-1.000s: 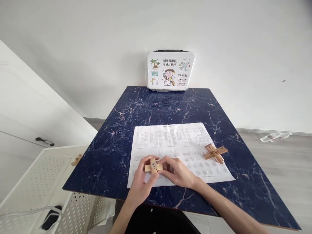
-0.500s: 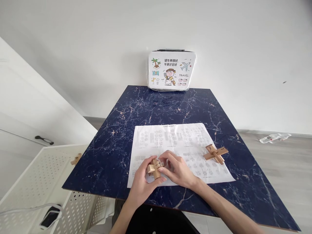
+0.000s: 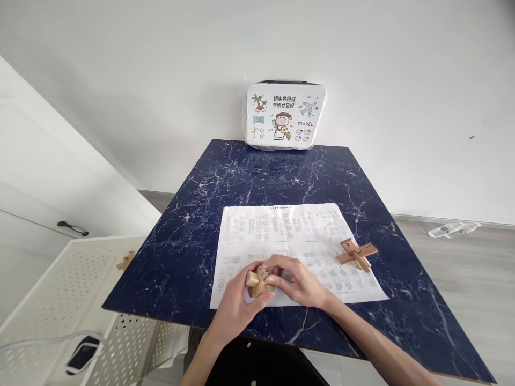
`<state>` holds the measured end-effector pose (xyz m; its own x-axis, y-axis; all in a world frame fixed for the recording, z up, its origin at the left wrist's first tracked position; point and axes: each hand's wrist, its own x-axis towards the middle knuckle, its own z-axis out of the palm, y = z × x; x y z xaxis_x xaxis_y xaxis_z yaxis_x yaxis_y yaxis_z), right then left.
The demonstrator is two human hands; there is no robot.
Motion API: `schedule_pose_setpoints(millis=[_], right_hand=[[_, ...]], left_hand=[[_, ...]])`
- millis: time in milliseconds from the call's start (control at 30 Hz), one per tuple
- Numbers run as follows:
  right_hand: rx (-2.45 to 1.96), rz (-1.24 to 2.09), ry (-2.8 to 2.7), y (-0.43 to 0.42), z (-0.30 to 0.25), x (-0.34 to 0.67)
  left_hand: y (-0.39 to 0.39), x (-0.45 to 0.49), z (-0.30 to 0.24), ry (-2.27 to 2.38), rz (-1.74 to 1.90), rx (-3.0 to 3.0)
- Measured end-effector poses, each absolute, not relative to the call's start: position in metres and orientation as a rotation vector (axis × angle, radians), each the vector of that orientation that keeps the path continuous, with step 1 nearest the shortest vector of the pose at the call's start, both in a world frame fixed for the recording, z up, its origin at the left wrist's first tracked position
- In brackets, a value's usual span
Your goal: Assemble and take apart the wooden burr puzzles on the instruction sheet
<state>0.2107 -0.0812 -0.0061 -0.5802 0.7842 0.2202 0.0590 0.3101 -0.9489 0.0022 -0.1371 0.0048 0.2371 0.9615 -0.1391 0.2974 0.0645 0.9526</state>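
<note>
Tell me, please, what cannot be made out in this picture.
1. The wooden puzzle: head view; the left hand and right hand cover most of it, so how its pieces join is hidden.
2. The printed sheet: head view; its diagrams are too small to read, and the hands hide part of its near edge.
3. The small wooden piece at the white basket: head view; too small to tell its shape.

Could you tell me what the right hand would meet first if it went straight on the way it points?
The wooden puzzle: the right hand points leftward and its fingertips seem to touch it now. Just behind it is the left hand, holding the puzzle from the other side.
</note>
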Motion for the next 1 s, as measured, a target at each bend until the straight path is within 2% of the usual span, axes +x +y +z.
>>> schedule_pose_setpoints(millis=[667,1000], right_hand=[[-0.706,1.38,-1.818,-0.086,-0.002,0.21],[-0.888,1.138,-1.961,-0.089,-0.011,0.209]], left_hand=[[-0.135,0.0,0.01,1.157,0.731,1.442],[-0.142,0.007,-0.002,1.283,0.759,1.481]])
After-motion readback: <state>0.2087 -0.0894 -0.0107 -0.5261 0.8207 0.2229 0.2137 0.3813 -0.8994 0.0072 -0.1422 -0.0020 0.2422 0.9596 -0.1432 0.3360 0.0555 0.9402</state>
